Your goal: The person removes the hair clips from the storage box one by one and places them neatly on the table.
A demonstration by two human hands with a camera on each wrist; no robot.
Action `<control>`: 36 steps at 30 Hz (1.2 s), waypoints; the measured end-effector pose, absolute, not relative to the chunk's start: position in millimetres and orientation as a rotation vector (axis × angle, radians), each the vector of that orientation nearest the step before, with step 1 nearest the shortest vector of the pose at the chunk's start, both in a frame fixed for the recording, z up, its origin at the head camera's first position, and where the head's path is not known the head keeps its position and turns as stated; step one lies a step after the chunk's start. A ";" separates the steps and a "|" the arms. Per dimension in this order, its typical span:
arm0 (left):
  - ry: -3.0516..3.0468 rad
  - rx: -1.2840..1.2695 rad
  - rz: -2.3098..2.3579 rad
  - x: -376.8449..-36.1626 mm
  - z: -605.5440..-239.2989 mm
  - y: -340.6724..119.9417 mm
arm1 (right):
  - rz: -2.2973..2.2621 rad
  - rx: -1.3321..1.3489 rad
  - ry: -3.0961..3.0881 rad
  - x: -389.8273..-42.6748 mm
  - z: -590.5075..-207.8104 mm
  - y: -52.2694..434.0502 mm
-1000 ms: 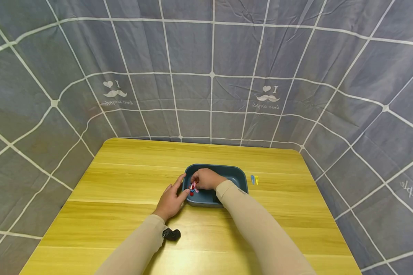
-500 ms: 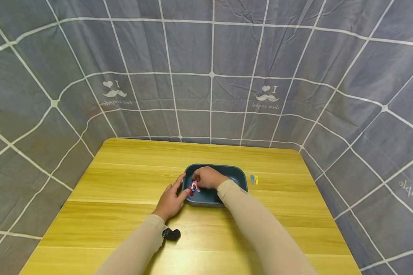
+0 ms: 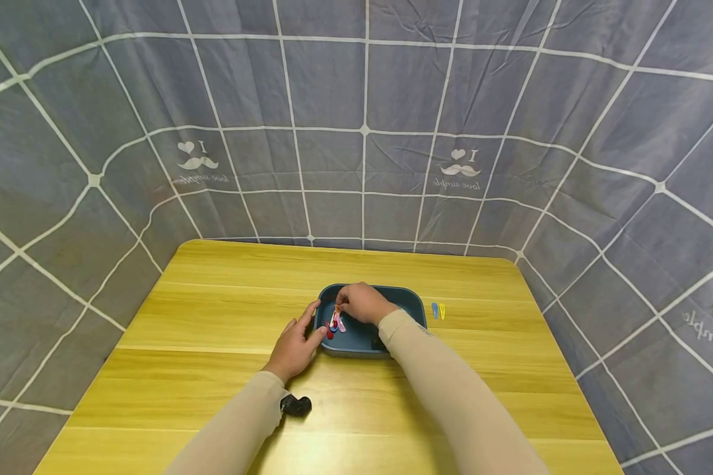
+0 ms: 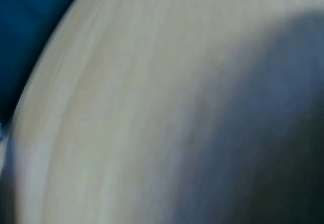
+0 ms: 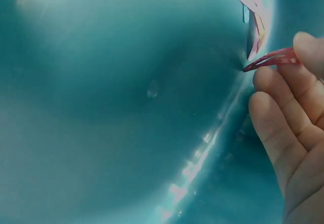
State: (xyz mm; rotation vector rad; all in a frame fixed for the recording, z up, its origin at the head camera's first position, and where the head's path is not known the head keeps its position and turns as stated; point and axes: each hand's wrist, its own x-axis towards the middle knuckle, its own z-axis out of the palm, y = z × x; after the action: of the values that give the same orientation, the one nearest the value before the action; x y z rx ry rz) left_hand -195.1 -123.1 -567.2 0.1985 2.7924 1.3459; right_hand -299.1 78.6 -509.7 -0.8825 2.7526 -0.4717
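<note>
The right hand (image 3: 364, 304) reaches into the dark teal tray (image 3: 410, 302) and pinches a red snap hair clip (image 5: 271, 59) at its fingertips, just above a small heap of red and pink hair clips (image 3: 335, 322) at the tray's left end. The step probably goes best with the pinch kept light and low over the heap, so neighbouring clips stay put. The left hand (image 3: 296, 342) rests with relaxed fingers against the tray's left wall, steadying it; a blue and a yellow clip (image 3: 438, 310) lie on the wooden table (image 3: 214, 310) just right of the tray.
</note>
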 end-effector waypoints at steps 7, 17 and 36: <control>2.806 0.180 1.343 -195.4 -569.2 -121.3 | -0.485 -0.821 2.779 -299.4 -509.3 82.7; 2.808 0.182 1.348 -195.2 -570.3 -119.2 | -0.598 -0.782 2.764 -298.4 -506.7 89.9; 2.791 0.151 1.346 -196.8 -567.6 -119.4 | -1.117 -0.537 2.575 -302.9 -472.4 131.1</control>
State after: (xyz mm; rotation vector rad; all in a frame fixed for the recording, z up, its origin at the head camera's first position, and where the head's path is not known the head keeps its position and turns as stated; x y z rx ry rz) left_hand -196.8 -119.4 -567.6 0.1506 2.7910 1.3464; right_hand -302.9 131.1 -472.4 -0.5369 2.5749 -1.1165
